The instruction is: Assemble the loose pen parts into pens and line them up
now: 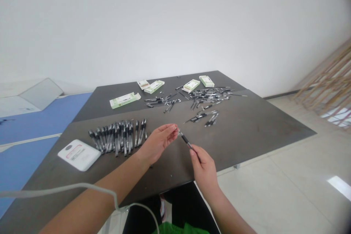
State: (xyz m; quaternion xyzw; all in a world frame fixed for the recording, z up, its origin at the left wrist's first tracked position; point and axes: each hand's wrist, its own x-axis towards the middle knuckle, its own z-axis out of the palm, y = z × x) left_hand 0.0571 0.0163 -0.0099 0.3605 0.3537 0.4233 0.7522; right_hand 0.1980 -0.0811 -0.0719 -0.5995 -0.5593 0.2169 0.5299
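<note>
My right hand (204,168) is closed around the lower end of a black pen (185,141) held over the near edge of the dark table (246,131). My left hand (159,140) pinches the pen's clear tip end with thumb and fingers. Just left of my left hand lies a row of several assembled black pens (117,137) side by side. Farther back, loose pen parts (208,97) are scattered across the table's middle and right.
A white flat device (79,154) lies at the table's left with a pale cable (82,188) running over my left arm. Green-and-white boxes (124,100) (191,85) sit at the back. Blue floor mats lie left, tiled floor right, wooden slats far right.
</note>
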